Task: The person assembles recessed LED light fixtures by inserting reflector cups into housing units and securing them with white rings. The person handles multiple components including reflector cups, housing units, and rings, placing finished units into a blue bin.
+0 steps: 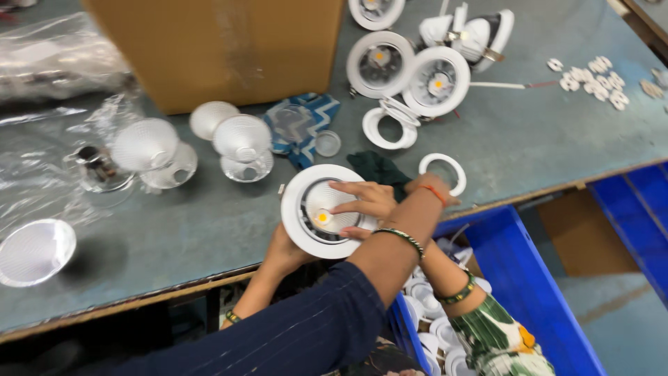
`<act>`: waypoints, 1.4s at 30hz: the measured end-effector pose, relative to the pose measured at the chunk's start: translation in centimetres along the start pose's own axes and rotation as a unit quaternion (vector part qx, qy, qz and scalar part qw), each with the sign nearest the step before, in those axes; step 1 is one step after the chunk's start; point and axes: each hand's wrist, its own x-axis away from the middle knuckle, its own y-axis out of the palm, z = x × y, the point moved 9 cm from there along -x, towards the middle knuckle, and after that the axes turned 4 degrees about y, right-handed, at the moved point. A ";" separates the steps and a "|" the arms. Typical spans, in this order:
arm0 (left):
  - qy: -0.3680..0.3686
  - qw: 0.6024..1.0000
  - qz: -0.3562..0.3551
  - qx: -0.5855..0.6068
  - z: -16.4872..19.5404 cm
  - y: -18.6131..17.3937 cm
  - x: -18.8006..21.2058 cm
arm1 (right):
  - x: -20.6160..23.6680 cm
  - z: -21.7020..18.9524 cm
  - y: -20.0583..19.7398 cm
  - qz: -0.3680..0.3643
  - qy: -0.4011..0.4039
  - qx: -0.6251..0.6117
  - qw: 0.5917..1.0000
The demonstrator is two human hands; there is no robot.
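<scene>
Hands on round white downlight (pixel 321 212), left hand (pixel 282 254) beneath, right hand (pixel 362 202) inside

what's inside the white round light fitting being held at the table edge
Inside the white round light fitting sits a dark inner ring and a small glowing yellow LED. The right hand presses its fingers into the middle, covering the rest of the inside.

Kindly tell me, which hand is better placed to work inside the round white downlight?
Right hand: its fingers lie inside the round white downlight, while the left hand supports its rim.
</scene>
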 end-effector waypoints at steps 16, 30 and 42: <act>0.192 0.821 -0.089 -0.530 7.0 10.8 -10.1 | 0.5 0.1 -1.9 0.085 0.020 -0.118 0.989; 0.130 0.988 0.027 0.075 -2.7 1.1 -0.9 | 4.9 7.6 -3.9 0.237 0.160 -0.102 0.953; 0.086 0.994 0.027 -0.067 -2.7 1.3 -1.0 | 3.9 21.8 -2.7 0.255 0.229 -0.133 0.930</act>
